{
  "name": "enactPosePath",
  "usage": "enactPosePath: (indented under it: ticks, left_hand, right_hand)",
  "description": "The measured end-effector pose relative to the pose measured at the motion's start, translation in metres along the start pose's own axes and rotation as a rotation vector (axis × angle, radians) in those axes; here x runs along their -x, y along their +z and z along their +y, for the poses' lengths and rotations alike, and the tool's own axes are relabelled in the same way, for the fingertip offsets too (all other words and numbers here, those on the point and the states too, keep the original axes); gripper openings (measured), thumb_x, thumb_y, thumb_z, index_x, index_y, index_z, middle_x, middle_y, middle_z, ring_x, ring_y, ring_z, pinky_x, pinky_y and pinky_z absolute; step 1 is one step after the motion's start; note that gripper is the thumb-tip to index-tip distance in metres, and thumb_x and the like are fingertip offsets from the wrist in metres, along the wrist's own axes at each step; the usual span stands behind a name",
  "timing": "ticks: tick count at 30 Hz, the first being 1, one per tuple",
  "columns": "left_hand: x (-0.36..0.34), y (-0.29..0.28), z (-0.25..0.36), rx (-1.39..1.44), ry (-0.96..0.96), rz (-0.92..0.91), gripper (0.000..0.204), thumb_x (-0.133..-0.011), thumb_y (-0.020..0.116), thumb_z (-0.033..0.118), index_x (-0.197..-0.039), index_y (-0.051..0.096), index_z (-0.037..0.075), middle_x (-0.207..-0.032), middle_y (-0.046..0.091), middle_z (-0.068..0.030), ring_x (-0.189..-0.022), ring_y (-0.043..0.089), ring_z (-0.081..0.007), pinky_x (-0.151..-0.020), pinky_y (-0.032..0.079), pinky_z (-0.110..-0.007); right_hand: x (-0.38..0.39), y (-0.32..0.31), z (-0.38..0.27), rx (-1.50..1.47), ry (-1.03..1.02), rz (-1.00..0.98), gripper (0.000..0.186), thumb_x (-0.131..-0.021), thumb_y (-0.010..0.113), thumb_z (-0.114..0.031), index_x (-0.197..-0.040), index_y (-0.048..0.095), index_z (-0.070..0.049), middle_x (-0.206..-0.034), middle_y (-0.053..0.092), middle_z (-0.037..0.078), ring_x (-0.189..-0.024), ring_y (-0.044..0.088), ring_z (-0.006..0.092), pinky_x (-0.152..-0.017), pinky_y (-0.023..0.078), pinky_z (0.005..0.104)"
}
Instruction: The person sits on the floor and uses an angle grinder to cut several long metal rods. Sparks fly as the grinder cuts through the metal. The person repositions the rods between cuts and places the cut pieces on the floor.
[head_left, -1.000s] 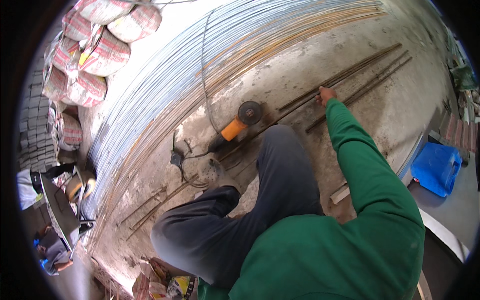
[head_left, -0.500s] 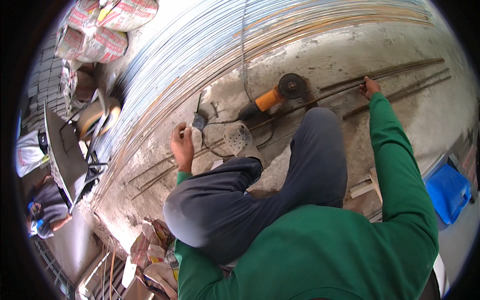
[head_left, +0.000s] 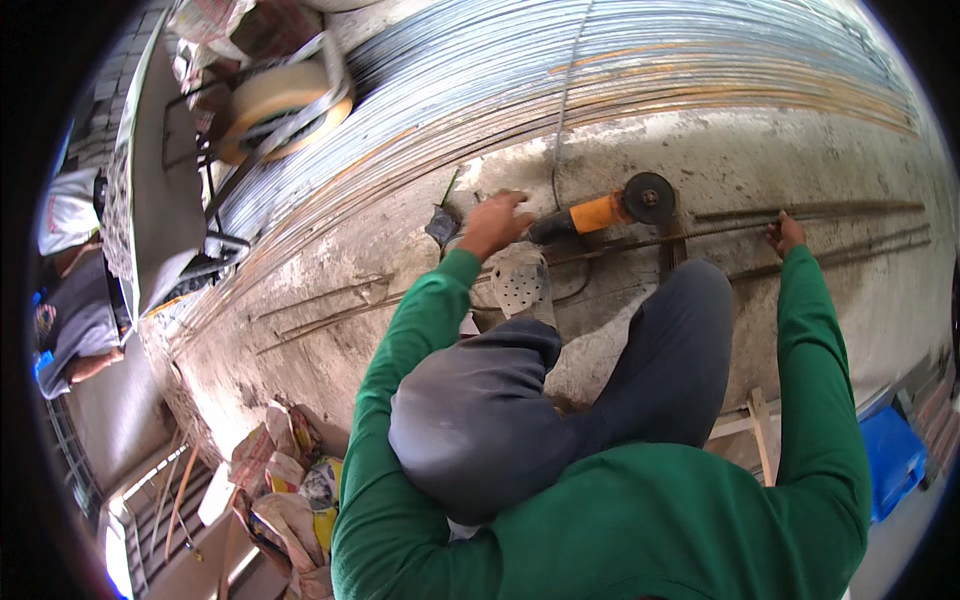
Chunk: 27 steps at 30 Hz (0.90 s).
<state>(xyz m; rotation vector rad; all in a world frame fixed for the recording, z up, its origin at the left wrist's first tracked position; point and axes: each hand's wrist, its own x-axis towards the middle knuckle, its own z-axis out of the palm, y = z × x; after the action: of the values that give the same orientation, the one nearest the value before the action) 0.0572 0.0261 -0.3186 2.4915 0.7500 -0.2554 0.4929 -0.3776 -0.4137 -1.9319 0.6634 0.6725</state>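
Crouching over the concrete floor (head_left: 330, 330) beside the great bundle of steel rods (head_left: 620, 60), we've swung our left hand (head_left: 492, 222) forward, fingers loosely curled just short of the orange angle grinder (head_left: 600, 212), while our right hand (head_left: 787, 236) stays pressed flat on the long rebar (head_left: 720, 232).

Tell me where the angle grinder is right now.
In the head view, the angle grinder lies on the concrete floor at upper centre, its disc by the steel rod, just right of the left hand reaching toward it.
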Motion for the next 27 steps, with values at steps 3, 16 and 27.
enactPosePath:
  ticks: [3, 16, 27]
  left_hand:
    - [-0.014, 0.024, 0.033, 0.048, 0.110, -0.041, 0.046, -0.084, 0.066, 0.036, -0.120, 0.061, 0.008, -0.117, 0.061, -0.0183, -0.105, 0.059, -0.0367, -0.090, 0.048, -0.045]
    - [0.078, -0.131, 0.048, 0.419, -0.118, -0.142, 0.049, -0.091, 0.062, 0.034, -0.130, 0.055, 0.005, -0.123, 0.059, -0.0186, -0.110, 0.059, -0.0307, -0.094, 0.048, -0.040]
    - [0.241, -0.276, 0.227, 0.562, 0.369, 0.249, 0.066, -0.076, 0.074, 0.052, -0.111, 0.064, -0.002, -0.103, 0.067, -0.0181, -0.099, 0.065, -0.0313, -0.088, 0.049, -0.041]
  right_hand:
    - [-0.024, -0.015, 0.007, -0.063, 0.010, -0.091, 0.033, -0.096, 0.058, -0.028, -0.112, 0.056, 0.002, -0.087, 0.060, 0.009, -0.074, 0.059, 0.0201, -0.063, 0.054, 0.0372]
    - [-0.015, -0.004, 0.001, -0.050, 0.095, -0.046, 0.032, -0.098, 0.056, -0.028, -0.116, 0.057, -0.001, -0.090, 0.063, 0.011, -0.075, 0.061, 0.0209, -0.063, 0.053, 0.0376]
    - [0.019, 0.003, 0.001, -0.135, 0.049, -0.026, 0.033, -0.098, 0.055, -0.024, -0.120, 0.055, 0.001, -0.091, 0.064, 0.017, -0.071, 0.062, 0.0247, -0.055, 0.052, 0.0397]
